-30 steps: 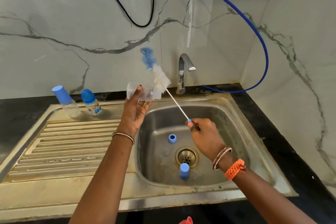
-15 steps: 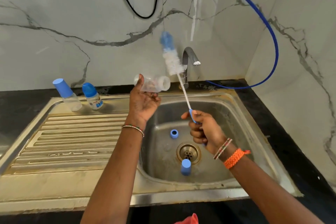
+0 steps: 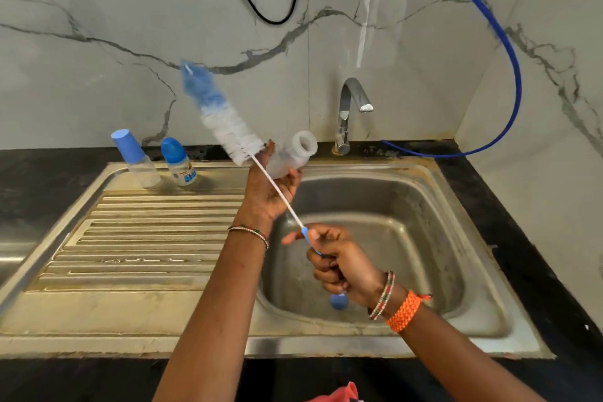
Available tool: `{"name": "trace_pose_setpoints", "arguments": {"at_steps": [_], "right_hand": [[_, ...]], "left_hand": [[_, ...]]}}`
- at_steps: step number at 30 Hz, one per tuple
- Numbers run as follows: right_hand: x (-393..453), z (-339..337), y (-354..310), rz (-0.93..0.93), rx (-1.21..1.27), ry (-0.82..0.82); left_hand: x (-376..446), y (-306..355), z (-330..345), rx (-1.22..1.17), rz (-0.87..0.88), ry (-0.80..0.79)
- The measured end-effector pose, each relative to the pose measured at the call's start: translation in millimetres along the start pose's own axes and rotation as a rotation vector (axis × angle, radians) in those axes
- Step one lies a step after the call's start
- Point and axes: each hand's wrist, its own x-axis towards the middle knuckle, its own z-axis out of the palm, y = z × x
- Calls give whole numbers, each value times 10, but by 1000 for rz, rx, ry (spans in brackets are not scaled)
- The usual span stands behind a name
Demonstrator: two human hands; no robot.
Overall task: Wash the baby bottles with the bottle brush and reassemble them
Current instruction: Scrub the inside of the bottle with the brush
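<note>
While the sink (image 3: 483, 206) fills most of the view, both hands work above its basin. On the drainboard, near the back left corner, two capped bottles (image 3: 177, 161) stand upright side by side. A tap (image 3: 350, 111) rises at the back edge, and a blue hose (image 3: 509, 52) hangs along the wall on the right.

The left hand (image 3: 266, 196) grips an open bottle (image 3: 293, 153) above the back left edge of the basin, its fingers curled around the body. This bottle lies almost flat; its long axis runs left to right and its mouth points right, toward the tap. The right hand (image 3: 342, 266) is closed around the blue handle of the brush (image 3: 228, 127), lower and nearer to the front edge. The brush shaft crosses in front of the left hand and slopes up to the left, so the bristle head is left of the bottle, on the side away from the mouth. To enter the bottle, I judge, the head must swing over to the right.

Half a second ago the brush stood nearly upright just right of the mouth; now it leans far left. A blue cap (image 3: 338, 301) lies in the basin below the right wrist.
</note>
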Motion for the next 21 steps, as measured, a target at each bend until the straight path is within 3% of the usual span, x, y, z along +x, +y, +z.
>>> {"name": "trace_pose_setpoints", "arguments": {"at_steps": [5, 9, 21], "right_hand": [[-1, -34, -73, -138, 111, 102], [-47, -196, 75, -34, 49, 255], [-359, -287, 256, -56, -224, 249]], "left_hand": [[-43, 2, -70, 1, -21, 72], [-66, 53, -84, 18, -22, 146], [-57, 231, -114, 3, 43, 236]]}}
